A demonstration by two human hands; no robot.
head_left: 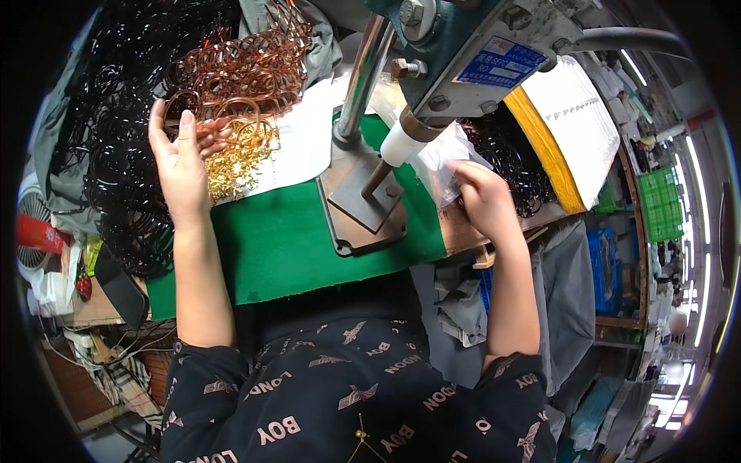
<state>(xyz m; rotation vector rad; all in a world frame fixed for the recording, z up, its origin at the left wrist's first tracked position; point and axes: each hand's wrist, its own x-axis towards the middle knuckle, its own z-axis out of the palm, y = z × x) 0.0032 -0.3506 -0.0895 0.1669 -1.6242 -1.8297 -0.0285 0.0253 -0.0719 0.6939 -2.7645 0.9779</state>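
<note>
My left hand (184,166) is raised at the left, with the thumb and index finger spread and the other fingers bent. Just beyond them lies a translucent brown eyeglass frame (241,104); whether the fingers touch it is unclear. A pile of similar brown frames (251,65) stretches behind it. Small gold metal parts (231,171) are heaped beside that hand on white paper (303,150). My right hand (490,202) is curled by a clear plastic bag (441,171) and dark glossy frames (505,158); anything in its fingertips is hidden.
A bench press with a white-collared ram (403,145) and a square metal plate (356,202) stands between my hands on a green mat (270,251). Tangled black frames (127,170) cover the left side. A yellow-edged white stack (571,116) stands at the right, above grey cloth (567,270).
</note>
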